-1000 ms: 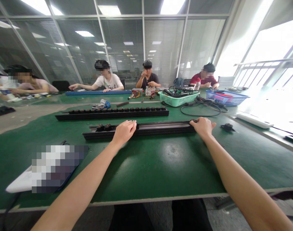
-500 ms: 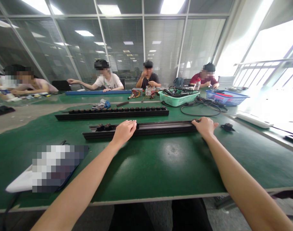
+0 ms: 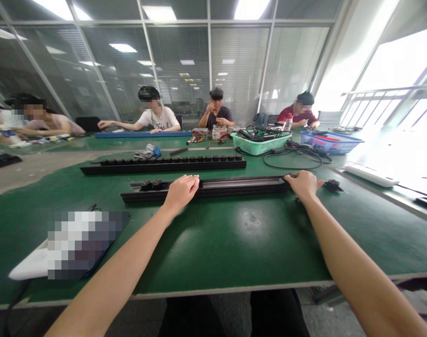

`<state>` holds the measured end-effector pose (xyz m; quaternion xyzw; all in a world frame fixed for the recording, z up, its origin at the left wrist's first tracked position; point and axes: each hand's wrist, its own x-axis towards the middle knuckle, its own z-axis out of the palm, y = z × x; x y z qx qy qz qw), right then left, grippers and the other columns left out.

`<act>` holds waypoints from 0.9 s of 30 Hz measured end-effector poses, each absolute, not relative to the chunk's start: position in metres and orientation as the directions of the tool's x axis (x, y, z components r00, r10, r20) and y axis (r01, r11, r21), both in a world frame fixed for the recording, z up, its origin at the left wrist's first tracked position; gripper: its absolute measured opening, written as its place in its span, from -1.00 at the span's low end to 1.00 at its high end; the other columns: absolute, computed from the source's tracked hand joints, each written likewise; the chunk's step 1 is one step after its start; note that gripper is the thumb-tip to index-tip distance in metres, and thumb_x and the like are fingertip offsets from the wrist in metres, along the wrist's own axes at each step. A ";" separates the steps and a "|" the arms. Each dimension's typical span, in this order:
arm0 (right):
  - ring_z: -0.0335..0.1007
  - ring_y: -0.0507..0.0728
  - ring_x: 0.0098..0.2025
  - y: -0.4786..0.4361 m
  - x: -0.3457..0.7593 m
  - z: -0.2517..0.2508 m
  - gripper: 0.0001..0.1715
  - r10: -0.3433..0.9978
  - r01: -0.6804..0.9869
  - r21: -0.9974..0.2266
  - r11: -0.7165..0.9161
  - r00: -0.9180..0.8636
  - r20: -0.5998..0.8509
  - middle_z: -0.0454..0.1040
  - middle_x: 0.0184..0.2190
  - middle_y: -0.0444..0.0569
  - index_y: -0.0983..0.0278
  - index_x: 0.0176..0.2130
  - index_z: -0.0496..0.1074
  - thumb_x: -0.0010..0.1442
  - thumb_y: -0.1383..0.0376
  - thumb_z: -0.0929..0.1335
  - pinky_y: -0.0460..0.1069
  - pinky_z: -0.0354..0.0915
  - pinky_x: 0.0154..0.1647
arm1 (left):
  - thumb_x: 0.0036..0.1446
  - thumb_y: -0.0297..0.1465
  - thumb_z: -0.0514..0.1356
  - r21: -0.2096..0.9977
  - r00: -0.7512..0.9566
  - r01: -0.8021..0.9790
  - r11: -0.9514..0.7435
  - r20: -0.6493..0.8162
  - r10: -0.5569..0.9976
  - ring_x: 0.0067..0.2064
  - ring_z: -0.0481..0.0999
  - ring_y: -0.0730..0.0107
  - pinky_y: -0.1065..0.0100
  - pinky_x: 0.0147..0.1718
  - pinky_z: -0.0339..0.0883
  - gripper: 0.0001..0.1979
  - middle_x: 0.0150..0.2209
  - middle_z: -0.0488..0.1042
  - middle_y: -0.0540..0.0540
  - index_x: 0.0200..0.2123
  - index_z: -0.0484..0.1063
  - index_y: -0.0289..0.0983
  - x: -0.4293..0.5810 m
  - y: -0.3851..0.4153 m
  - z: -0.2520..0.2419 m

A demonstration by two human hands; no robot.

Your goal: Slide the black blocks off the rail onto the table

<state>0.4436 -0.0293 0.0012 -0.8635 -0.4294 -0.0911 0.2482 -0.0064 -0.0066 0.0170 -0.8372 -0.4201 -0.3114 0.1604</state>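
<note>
Currently, I am resting the left hand [image 3: 180, 192] over the long black channel-shaped rail [image 3: 243, 190], its fingers together and bent; I cannot tell whether it is gripping. The right hand [image 3: 304, 185] is curving over the rail's right end, its hold hidden from me. A wide stretch of green tabletop [image 3: 248, 257] is lying between the rail and the table's near edge, while a small dark block [image 3: 333, 186] is sitting just beside the right hand. The rail is showing a greyish inner groove and two dark knobs [image 3: 157, 184] near its left end. Its long axis is running left to right, roughly along the near edge. Beyond, a second black rail [image 3: 164, 168] is lying near-parallel.
</note>
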 end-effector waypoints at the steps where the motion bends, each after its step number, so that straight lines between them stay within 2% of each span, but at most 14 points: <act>1: 0.40 0.35 -0.13 -0.029 0.445 0.001 -0.50 0.694 0.784 -0.352 -0.511 0.618 0.368 0.56 -0.21 0.26 0.34 -0.25 0.62 0.19 -0.01 0.34 0.26 0.11 0.02 | 0.52 -0.28 -0.06 -0.006 0.453 0.804 -0.595 0.655 0.605 0.14 0.64 0.15 0.09 0.30 0.40 -0.52 0.06 0.67 -0.18 0.05 0.65 -0.30 -0.007 -0.007 0.017; 5: 0.41 0.35 -0.14 -0.028 0.455 -0.001 -0.54 0.679 0.763 -0.365 -0.534 0.644 0.353 0.57 -0.23 0.25 0.33 -0.30 0.60 0.18 0.00 0.36 0.27 0.13 0.02 | 0.52 -0.28 -0.05 -0.008 0.452 0.807 -0.590 0.652 0.609 0.14 0.64 0.14 0.09 0.30 0.40 -0.53 0.06 0.66 -0.18 0.05 0.65 -0.30 -0.007 -0.007 0.017; 10: 0.42 0.36 -0.14 -0.029 0.472 -0.006 -0.59 0.651 0.729 -0.366 -0.578 0.683 0.332 0.57 -0.21 0.29 0.36 -0.25 0.61 0.18 0.07 0.38 0.29 0.13 0.02 | 0.51 -0.28 -0.03 0.016 0.437 0.808 -0.588 0.653 0.619 0.15 0.63 0.17 0.11 0.30 0.39 -0.55 0.07 0.67 -0.16 0.03 0.66 -0.25 -0.007 -0.009 0.018; 14: 0.43 0.40 -0.07 -0.033 0.479 -0.005 -0.57 0.620 0.715 -0.341 -0.611 0.700 0.355 0.55 -0.14 0.36 0.43 -0.11 0.59 0.21 0.14 0.37 0.30 0.11 0.04 | 0.51 -0.27 -0.05 0.026 0.430 0.813 -0.581 0.647 0.630 0.15 0.63 0.15 0.09 0.29 0.41 -0.54 0.08 0.66 -0.15 0.03 0.66 -0.23 -0.006 -0.011 0.019; 19: 0.41 0.40 0.00 -0.037 0.470 0.006 -0.48 0.602 0.739 -0.405 -0.538 0.673 0.429 0.54 -0.08 0.33 0.42 0.05 0.55 0.31 0.13 0.28 0.29 0.08 0.11 | 0.51 -0.28 -0.04 0.021 0.430 0.818 -0.575 0.642 0.635 0.16 0.62 0.18 0.09 0.30 0.40 -0.55 0.07 0.67 -0.12 0.04 0.66 -0.20 -0.005 -0.012 0.020; 23: 0.38 0.37 -0.01 -0.038 0.443 0.015 -0.52 0.666 0.815 -0.383 -0.434 0.577 0.473 0.54 -0.13 0.26 0.39 0.01 0.55 0.33 0.18 0.22 0.25 0.09 0.08 | 0.51 -0.29 -0.04 0.012 0.439 0.816 -0.577 0.637 0.634 0.15 0.63 0.16 0.09 0.29 0.40 -0.54 0.08 0.66 -0.16 0.03 0.66 -0.24 -0.005 -0.011 0.020; 25: 0.36 0.36 0.00 -0.038 0.423 0.017 -0.55 0.730 0.876 -0.312 -0.367 0.479 0.488 0.53 -0.13 0.26 0.38 -0.03 0.55 0.34 0.21 0.21 0.21 0.08 0.05 | 0.51 -0.29 -0.04 0.006 0.442 0.815 -0.579 0.640 0.629 0.14 0.64 0.16 0.09 0.30 0.40 -0.55 0.07 0.66 -0.16 0.03 0.66 -0.24 -0.006 -0.010 0.020; 27: 0.33 0.34 0.02 -0.040 0.397 0.017 -0.58 0.802 0.955 -0.181 -0.234 0.295 0.520 0.53 -0.08 0.27 0.39 -0.03 0.54 0.37 0.24 0.20 0.18 0.06 0.05 | 0.51 -0.29 -0.03 -0.004 0.446 0.815 -0.579 0.642 0.624 0.14 0.64 0.16 0.09 0.30 0.39 -0.56 0.07 0.66 -0.16 0.04 0.66 -0.25 -0.006 -0.010 0.019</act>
